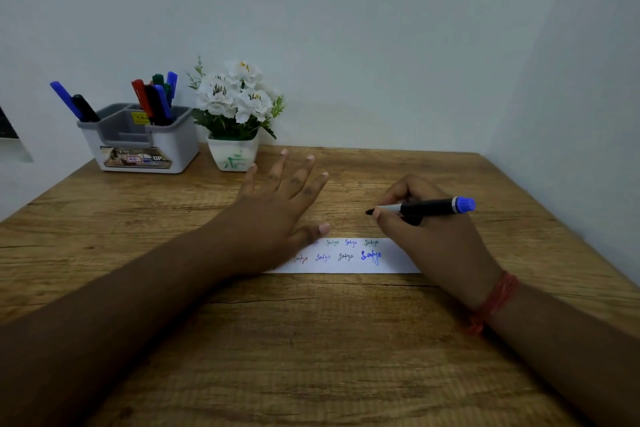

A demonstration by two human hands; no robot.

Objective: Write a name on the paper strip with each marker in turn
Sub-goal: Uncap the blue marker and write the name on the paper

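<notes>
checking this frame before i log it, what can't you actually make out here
Head view only:
- Left end of the paper strip: covered by the left hand, so the first names cannot be read.
- Marker tip: whether it touches anything is unclear; the right hand hides part of the barrel.
- Labels on the organizer: too small and blurred.
- Dark object at the left edge: cut off.

A wooden table with a brown grained top (311,340) fills the near scene, pushed into a corner. A plain pale blue-grey far wall (346,28) meets a matching right wall (595,80). The light is soft and even.
</notes>
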